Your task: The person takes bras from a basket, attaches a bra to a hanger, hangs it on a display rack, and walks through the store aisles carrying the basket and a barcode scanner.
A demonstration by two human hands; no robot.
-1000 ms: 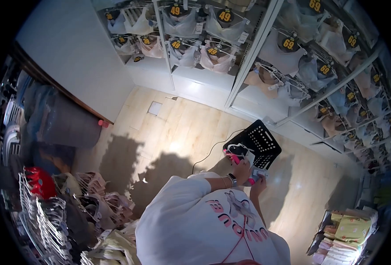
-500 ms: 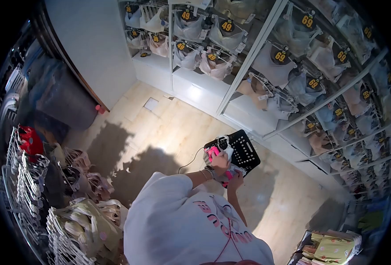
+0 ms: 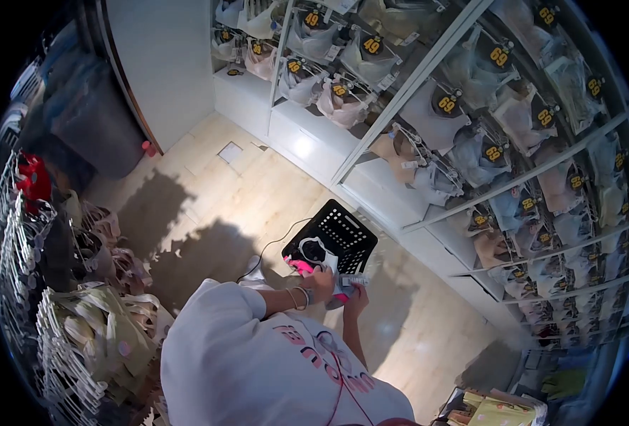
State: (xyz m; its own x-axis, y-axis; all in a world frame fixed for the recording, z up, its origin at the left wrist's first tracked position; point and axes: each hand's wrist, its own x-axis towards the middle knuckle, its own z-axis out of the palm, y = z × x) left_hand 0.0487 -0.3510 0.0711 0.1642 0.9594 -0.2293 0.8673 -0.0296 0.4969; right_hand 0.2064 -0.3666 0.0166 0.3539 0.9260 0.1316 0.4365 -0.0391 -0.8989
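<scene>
My left hand (image 3: 318, 285), with bands at its wrist, closes on a pink and pale grey garment (image 3: 299, 265), which looks like a bra. A white strap loop (image 3: 314, 243) rises from it over the basket. My right hand (image 3: 356, 301) pinches the garment's other side beside a small white tag (image 3: 354, 280). More pink shows between the hands. A black perforated plastic basket (image 3: 334, 216) stands just beyond both hands, and part of the garment overlaps its near edge. Folds and fingers hide much of the garment's shape.
A thin dark cord (image 3: 275, 241) curves over the wooden floor (image 3: 208, 184) to the basket. Wall shelves (image 3: 371, 163) hold hanging bras with price tags. Left is a rack of white hangers (image 3: 66, 362) with garments; a grey bin (image 3: 98, 121) stands behind. Folded packs (image 3: 502, 412) lie lower right.
The view has shifted, and basket and hands now appear further left. Both hands keep hold of the garment, which has been turned; its white strap and tag show more clearly.
</scene>
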